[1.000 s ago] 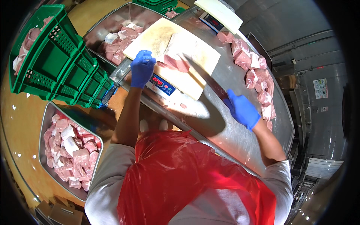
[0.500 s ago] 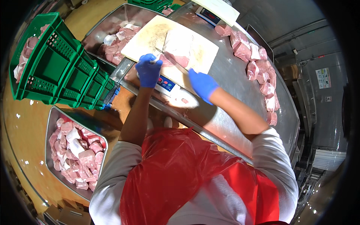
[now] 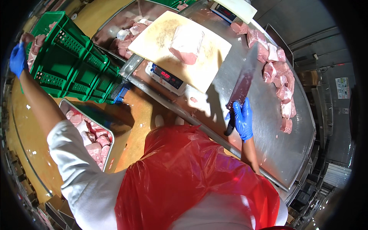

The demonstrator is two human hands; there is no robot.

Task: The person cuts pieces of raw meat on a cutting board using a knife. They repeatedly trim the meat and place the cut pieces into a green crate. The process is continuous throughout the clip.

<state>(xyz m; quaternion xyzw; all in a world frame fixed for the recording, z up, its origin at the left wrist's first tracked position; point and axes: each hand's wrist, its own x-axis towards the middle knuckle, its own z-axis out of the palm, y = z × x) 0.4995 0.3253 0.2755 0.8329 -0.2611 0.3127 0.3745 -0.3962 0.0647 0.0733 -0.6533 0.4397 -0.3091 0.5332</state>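
Note:
My left hand (image 3: 17, 60), in a blue glove, is stretched far left to the top green crate. Its fingers are closed on a piece of raw meat (image 3: 27, 37) at the crate's rim, beside other meat; the fingertips are partly hidden. My right hand (image 3: 243, 119), also blue-gloved, grips a knife by its black handle (image 3: 230, 125). The wide knife blade (image 3: 242, 85) points away from me above the steel table. A block of pale, fat-topped meat (image 3: 187, 45) lies on the white cutting board (image 3: 161, 34), out of reach of both hands.
Under the board's near edge sits a digital scale (image 3: 166, 78). Several meat chunks (image 3: 283, 94) line the far right of the steel table (image 3: 264, 149). Green crates (image 3: 73, 65) are stacked at left. Steel tubs of meat stand behind them (image 3: 100, 38) and below (image 3: 111, 153).
My left hand has moved from the board to the crate at far left with a piece of meat. My right hand has drawn the knife off the meat block and to the right.

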